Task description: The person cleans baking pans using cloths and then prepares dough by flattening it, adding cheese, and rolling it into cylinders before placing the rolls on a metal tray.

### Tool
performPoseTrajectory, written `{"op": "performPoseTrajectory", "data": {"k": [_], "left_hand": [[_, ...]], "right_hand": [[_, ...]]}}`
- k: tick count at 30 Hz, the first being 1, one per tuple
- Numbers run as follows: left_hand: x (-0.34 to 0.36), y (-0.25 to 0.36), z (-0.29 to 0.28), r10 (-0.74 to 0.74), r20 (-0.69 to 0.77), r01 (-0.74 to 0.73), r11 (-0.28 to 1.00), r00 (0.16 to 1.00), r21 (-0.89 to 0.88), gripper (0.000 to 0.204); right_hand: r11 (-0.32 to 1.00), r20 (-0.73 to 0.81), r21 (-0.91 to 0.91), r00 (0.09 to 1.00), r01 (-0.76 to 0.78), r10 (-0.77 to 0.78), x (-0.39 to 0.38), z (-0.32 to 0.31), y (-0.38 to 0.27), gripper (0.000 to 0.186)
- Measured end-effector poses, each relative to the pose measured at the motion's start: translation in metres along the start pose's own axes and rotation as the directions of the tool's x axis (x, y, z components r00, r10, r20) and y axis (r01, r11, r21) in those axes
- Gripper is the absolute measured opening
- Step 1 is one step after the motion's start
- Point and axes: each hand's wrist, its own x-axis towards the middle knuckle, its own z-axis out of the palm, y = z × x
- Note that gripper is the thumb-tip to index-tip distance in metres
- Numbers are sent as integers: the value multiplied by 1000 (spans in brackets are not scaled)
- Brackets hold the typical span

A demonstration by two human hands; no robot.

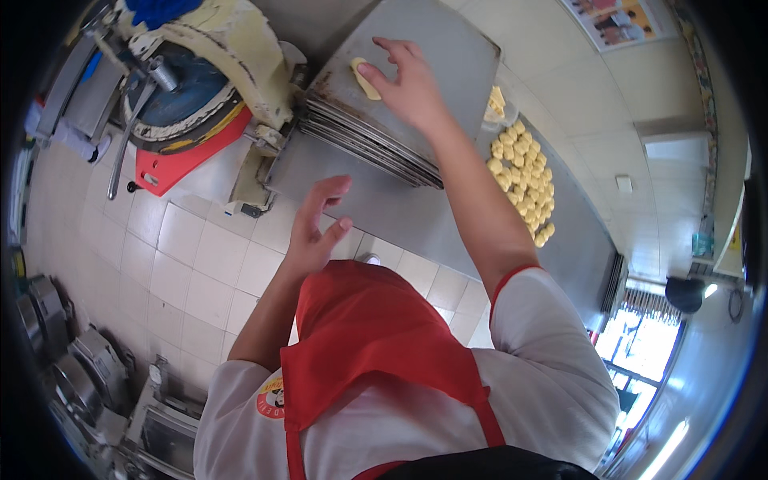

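Observation:
My right hand [408, 88] is over the top metal tray [432, 48] of a stack, fingers apart, with its thumb at a pale, oblong piece of dough [367, 90] lying on the tray; whether it presses on the dough I cannot tell. My left hand [318, 226] hangs in front of the stack's lower left, fingers curved and apart, holding nothing. A pile of small yellow dough pieces [520, 180] lies on the steel table [576, 232] right of the stack. A small container [498, 112] with pale yellow pieces sits behind that pile.
A cream-painted machine [248, 56] with a blue disc and red board [168, 168] stands at left. Beyond it are a person's white-clad leg and shoe [88, 148]. Steel equipment [84, 372] stands at lower left on the tiled floor. A wall [576, 96] runs behind the table.

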Motion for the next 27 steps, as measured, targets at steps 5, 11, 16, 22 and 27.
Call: {"op": "performPoseTrajectory", "data": {"k": [5, 11, 16, 22, 27], "left_hand": [[47, 4, 81, -317, 203, 278, 215, 927, -936, 80], [31, 3, 174, -310, 527, 611, 405, 791, -679, 78], [27, -29, 205, -519, 316, 531, 846, 794, 57, 35], [23, -109, 274, -381, 125, 342, 905, 916, 252, 24], [39, -120, 342, -308, -188, 316, 949, 933, 14, 32]], "right_hand": [[964, 96, 38, 960, 262, -265, -188, -26, -53, 61], [834, -17, -343, 891, -432, 454, -395, -49, 129, 60], [899, -118, -246, 932, -362, 343, -391, -133, 212, 56], [932, 109, -283, 957, -228, 267, -343, -149, 310, 41], [943, 16, 167, 957, -288, 290, -346, -182, 207, 32]]}}
